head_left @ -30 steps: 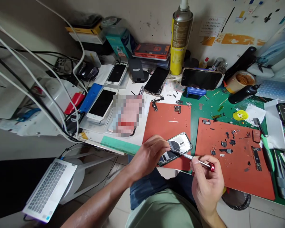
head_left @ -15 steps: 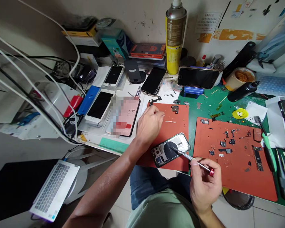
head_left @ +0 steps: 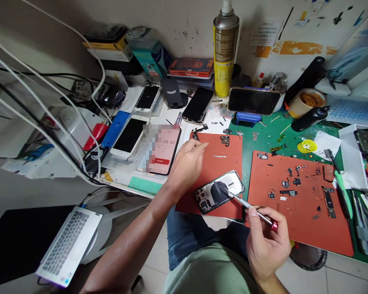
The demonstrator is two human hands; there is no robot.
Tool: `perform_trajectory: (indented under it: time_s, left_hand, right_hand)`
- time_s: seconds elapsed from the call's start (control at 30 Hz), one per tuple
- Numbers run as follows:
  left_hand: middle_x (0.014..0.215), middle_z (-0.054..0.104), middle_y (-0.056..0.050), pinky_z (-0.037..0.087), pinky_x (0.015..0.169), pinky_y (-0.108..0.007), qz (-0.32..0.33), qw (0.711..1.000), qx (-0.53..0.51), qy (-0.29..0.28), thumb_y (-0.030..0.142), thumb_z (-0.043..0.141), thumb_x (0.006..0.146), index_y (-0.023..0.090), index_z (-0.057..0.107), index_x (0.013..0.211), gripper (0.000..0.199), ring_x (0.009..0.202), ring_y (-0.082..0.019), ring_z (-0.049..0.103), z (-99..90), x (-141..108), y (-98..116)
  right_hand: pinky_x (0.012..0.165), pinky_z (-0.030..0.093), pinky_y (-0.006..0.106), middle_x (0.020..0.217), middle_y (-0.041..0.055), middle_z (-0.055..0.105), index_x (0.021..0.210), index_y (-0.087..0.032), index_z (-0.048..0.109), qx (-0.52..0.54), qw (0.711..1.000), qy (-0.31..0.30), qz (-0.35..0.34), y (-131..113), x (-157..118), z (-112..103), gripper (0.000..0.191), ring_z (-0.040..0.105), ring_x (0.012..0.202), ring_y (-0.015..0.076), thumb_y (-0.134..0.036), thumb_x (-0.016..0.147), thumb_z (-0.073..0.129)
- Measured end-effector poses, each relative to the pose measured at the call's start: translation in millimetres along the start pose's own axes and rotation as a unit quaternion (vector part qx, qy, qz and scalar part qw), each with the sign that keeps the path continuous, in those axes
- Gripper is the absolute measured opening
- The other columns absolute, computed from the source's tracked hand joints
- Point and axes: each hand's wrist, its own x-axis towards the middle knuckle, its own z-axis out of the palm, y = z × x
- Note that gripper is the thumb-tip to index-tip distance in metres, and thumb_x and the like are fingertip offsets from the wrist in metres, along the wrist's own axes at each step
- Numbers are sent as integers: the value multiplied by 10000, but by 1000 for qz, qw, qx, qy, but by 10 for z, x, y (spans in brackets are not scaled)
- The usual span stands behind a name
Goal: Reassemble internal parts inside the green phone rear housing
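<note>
My right hand [head_left: 268, 237] grips a metal screwdriver [head_left: 254, 211] with a red end cap. Its tip reaches the opened phone housing [head_left: 219, 192], which lies tilted on the left orange mat [head_left: 214, 163], near the mat's front edge. A round black pad shows inside the housing. Over the left edge of that mat is my left hand [head_left: 187, 161], its fingers drawn together; whatever they may hold is too small to make out. Small dark parts [head_left: 225, 140] lie at the back of the mat, beyond my left hand.
The right orange mat [head_left: 300, 220] bears several small phone parts. A lit phone [head_left: 167, 149] and a white phone [head_left: 130, 136] lie at the left. Behind stand a spray can [head_left: 225, 53] and a propped phone [head_left: 254, 101]. Lower left is a laptop [head_left: 70, 245].
My left hand has moved slightly left and down, away from the small dark parts. My right hand keeps the screwdriver at the housing. The view has shifted a little.
</note>
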Motion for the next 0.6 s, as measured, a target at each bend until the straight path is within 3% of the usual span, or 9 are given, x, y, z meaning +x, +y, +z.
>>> perform_trajectory:
  time_s: [0.07, 0.13, 0.27, 0.33, 0.43, 0.6]
  left_hand:
    - [1220, 732, -106, 563, 1044, -420, 9, 1000, -5, 6, 238, 485, 1124, 185, 720, 1337, 321, 1143, -254, 692, -94, -196, 34]
    - [1270, 734, -121, 574, 1074, -482, 55, 998, 10, -26, 352, 596, 1107, 195, 656, 1414, 350, 1206, -299, 684, -143, -481, 47]
    - [1503, 626, -201, 553, 1140, -620, 90, 993, 19, -76, 496, 806, 962, 228, 360, 1669, 878, 1379, -409, 601, -65, -1099, 30]
    - [1546, 590, -216, 531, 1168, -633, 97, 992, 23, -75, 460, 810, 964, 246, 241, 1725, 974, 1418, -428, 572, 17, -1297, 23]
    - [1555, 580, -209, 531, 1167, -619, 88, 994, 17, -66, 398, 770, 1002, 287, 161, 1752, 972, 1423, -423, 574, 108, -1401, 16]
    - [1496, 622, -193, 551, 1143, -597, 80, 995, -24, -57, 364, 830, 958, 280, 216, 1738, 997, 1385, -410, 602, 127, -1365, -9]
  right_hand:
    - [626, 622, 255, 863, 33, 784, 979, -187, 758, -34, 999, 19, -23, -10, -14, -72, 187, 736, 686, 149, -241, 882, 908]
    - [616, 630, 269, 895, 51, 805, 972, -184, 775, -72, 996, 30, -47, -5, -24, -163, 197, 750, 694, 165, -254, 866, 925]
    - [629, 631, 282, 909, 67, 818, 958, -180, 779, -169, 980, 28, -99, 43, -36, -341, 216, 758, 710, 179, -323, 880, 922]
    - [653, 639, 292, 927, 76, 823, 945, -181, 770, -201, 971, 20, -129, 61, -43, -392, 213, 766, 740, 189, -336, 895, 907]
    - [680, 643, 298, 950, 77, 825, 965, -189, 765, -227, 960, -2, -162, 48, -47, -402, 177, 765, 756, 188, -321, 923, 875]
    - [676, 608, 256, 826, 26, 781, 987, -200, 764, -277, 944, -42, -174, -33, -10, -357, 136, 711, 652, 140, -327, 977, 813]
